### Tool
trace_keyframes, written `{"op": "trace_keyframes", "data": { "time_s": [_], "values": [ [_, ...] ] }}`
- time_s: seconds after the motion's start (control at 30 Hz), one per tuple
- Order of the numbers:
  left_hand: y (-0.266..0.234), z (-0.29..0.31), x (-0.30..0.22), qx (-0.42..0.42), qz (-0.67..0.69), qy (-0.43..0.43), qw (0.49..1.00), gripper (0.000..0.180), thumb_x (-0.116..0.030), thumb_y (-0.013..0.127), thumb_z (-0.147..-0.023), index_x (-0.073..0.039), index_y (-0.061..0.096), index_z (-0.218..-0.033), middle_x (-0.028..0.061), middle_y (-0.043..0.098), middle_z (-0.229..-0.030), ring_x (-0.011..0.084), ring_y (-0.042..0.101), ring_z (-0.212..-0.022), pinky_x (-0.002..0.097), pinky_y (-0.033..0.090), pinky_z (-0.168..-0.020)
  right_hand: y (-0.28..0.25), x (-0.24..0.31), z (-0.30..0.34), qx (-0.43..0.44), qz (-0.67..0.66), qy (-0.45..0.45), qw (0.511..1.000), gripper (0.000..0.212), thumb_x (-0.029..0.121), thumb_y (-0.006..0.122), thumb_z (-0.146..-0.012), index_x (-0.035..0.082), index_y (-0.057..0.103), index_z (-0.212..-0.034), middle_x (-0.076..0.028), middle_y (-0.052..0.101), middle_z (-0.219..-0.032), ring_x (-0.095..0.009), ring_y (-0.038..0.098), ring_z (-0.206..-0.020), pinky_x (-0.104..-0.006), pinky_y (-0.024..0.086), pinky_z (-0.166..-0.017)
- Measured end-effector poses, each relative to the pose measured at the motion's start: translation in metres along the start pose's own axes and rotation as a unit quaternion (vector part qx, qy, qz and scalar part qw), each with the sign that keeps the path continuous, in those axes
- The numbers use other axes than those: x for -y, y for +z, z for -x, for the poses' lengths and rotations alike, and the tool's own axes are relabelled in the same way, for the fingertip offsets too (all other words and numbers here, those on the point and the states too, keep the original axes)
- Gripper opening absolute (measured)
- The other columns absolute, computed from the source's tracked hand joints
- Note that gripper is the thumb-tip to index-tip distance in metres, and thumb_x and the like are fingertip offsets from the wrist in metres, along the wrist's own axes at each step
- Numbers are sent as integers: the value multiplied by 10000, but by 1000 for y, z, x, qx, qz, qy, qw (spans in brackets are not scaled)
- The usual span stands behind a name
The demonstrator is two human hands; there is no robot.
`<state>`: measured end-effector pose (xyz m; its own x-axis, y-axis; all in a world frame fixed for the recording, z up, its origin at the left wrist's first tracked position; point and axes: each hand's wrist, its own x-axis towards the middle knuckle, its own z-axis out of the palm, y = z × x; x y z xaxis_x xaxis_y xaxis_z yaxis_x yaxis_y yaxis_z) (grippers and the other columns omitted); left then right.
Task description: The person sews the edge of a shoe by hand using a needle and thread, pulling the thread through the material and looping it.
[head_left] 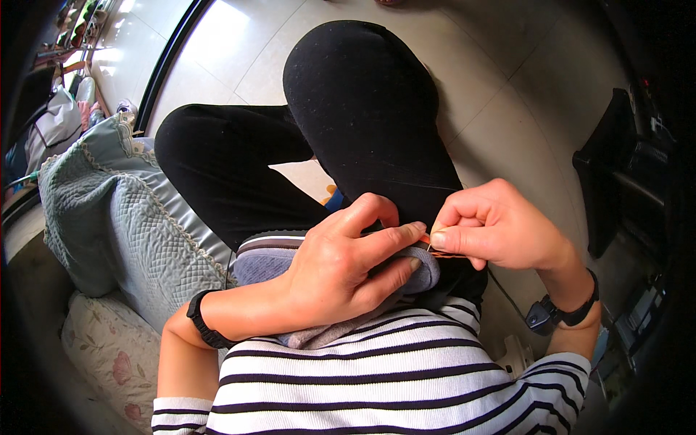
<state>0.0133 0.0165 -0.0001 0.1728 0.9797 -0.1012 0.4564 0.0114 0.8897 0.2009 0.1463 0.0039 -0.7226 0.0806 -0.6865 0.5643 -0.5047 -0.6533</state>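
A blue-grey fabric slipper (262, 270) with a layered, dark-and-light sole edge lies across my lap. My left hand (341, 264) is closed on its right end, the thumb and fingers pressing the soft cloth near the edge. Close beside those fingertips, my right hand (496, 228) pinches a thin, needle-like tool (429, 247) between thumb and forefinger, its point at the slipper's edge. Orange yarn (451, 255) runs from there under the right hand's fingers. Exactly where the tool enters the cloth is too small to make out.
My black-trousered legs (355, 94) are beyond the slipper. At left a pale quilted cover (156, 225) drapes over a seat with a floral cushion (109, 348). A dark chair-like object (612, 170) stands at right on the tiled floor (500, 94).
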Motion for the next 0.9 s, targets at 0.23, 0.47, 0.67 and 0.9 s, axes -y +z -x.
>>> {"op": "trace_keyframes", "data": {
  "time_s": [0.23, 0.47, 0.67, 0.9],
  "values": [
    [1, 1, 0, -7, 12, -1, 1000, 323, -109, 732, -765, -25, 683, -1073, 109, 534, -892, 199, 563, -714, 280, 474, -598, 11, 1, 12, -77, 38, -23, 996, 122, 102, 599, -904, -4, 658, -892, 5, 598, -651, -29, 495, -505, -180, 397, -457],
    [0, 0, 3, -1, 16, 5, 1000, 315, -120, 729, -776, -20, 679, -1070, 112, 536, -897, 206, 565, -724, 288, 476, -608, 21, 1, 16, -88, 16, -32, 995, 134, 107, 580, -908, -5, 597, -836, 5, 586, -639, -31, 507, -500, -196, 391, -458],
    [-2, -2, -1, 9, 18, -11, 1000, 365, -98, 734, -723, -25, 672, -1076, 111, 531, -888, 216, 574, -748, 289, 487, -624, 12, -5, 7, -56, -40, 3, 998, 145, 114, 611, -898, -5, 578, -822, -16, 598, -660, -35, 514, -501, -199, 393, -447],
    [-2, -1, 1, 14, 17, -8, 1000, 344, -103, 723, -718, -41, 685, -1054, 99, 534, -885, 213, 572, -720, 298, 489, -617, -6, 4, -4, 25, -54, 96, 994, 178, 143, 696, -839, -5, 599, -819, -68, 622, -676, -78, 541, -470, -197, 387, -412]
  ]
}}
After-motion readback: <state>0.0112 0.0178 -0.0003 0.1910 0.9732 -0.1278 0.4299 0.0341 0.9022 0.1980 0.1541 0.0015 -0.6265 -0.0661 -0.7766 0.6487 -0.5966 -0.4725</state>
